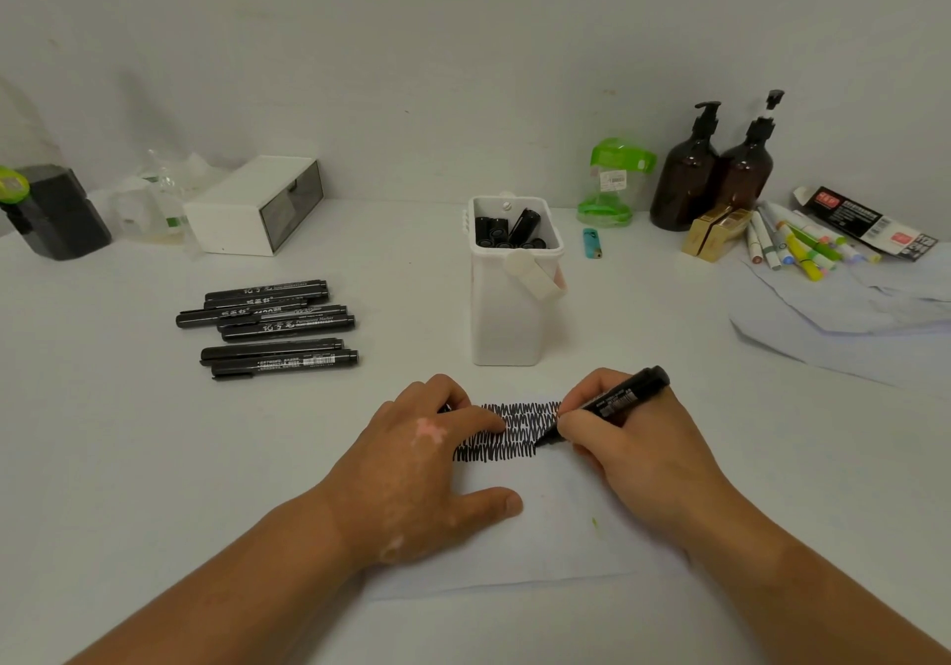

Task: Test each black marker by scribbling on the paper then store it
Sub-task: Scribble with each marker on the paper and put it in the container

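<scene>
My right hand [633, 448] grips a black marker [625, 394], its tip touching the white paper [545, 535] at the right end of the black scribble rows [514, 433]. My left hand [427, 469] lies flat on the paper's left part, fingers spread; a small dark thing shows under its fingertips, too hidden to name. Several capped black markers [273, 327] lie in a loose pile on the table to the left. A white holder [512, 283] stands just beyond the paper with several black markers [507, 232] upright inside.
Along the back wall: a white drawer box [257, 203], a dark container [51, 211], a green-lidded jar [612, 180], two brown pump bottles [715, 175], a blue lighter [592, 243]. Coloured markers [792, 245] and loose paper sheets [844, 314] lie at the right.
</scene>
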